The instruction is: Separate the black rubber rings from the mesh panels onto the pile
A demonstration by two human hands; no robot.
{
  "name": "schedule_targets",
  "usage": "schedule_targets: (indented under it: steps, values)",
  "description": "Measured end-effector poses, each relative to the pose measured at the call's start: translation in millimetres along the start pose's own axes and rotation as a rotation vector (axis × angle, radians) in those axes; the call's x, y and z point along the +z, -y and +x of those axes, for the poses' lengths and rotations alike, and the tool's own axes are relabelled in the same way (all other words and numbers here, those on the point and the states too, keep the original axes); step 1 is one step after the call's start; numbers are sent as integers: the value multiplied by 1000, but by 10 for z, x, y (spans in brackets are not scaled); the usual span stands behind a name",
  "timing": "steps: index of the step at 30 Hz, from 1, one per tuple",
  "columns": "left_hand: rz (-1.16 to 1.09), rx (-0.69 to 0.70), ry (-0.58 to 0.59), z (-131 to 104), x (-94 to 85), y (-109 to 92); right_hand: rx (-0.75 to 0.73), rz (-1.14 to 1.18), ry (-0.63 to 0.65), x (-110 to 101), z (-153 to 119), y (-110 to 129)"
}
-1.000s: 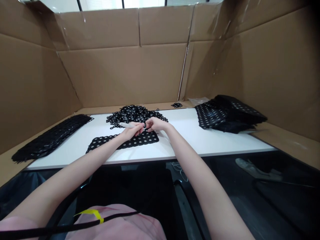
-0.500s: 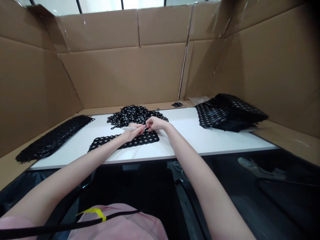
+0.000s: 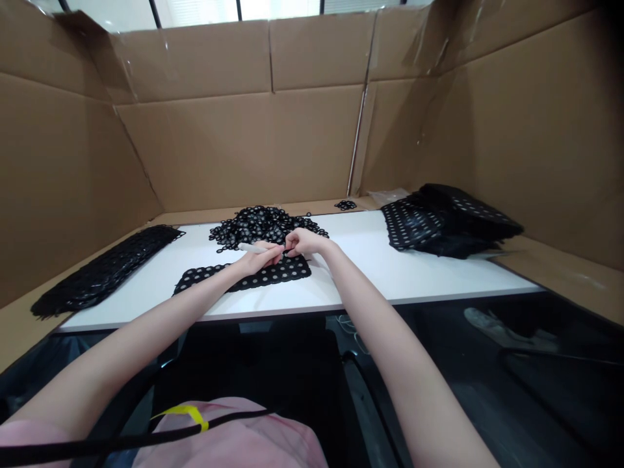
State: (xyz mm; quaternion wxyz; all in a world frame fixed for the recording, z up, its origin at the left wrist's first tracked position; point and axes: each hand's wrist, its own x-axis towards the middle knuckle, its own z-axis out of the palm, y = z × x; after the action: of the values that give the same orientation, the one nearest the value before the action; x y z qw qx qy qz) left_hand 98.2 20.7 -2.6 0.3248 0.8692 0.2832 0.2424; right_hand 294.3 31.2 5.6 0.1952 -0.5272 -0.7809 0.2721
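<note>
My left hand is closed around a white pen-shaped tool, whose tip points right toward my other hand. Fingers pinched, my right hand meets it fingertip to fingertip. Something small and dark, perhaps a black ring, shows at the right fingertips, too small to make out fully. Under both hands lies a black dotted strip with rows of pale round spots, partly covered by my left wrist. Just behind the hands is a heap of small black rings.
A long dark bundle lies at the left of the white board. Black dotted sheets are stacked at the right. A small cluster of rings sits at the back. Cardboard walls enclose the back and sides.
The rear end of the white tool has risen very slightly. Otherwise both hands, the strip and the heap are almost where they were.
</note>
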Motion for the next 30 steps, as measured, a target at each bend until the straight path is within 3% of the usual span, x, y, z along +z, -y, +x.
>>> schedule_targets:
  steps: [11,18,30]
  values:
    - [-202,-48,-19,-3,-17,45,15,-45,35,-20,-77,3]
    - [-280,-64,-131,-25,-11,-51,-15,-149,51,-45,-123,37]
    - [-146,-2,-59,-58,45,-126,-40,-130,46,-35,-108,43]
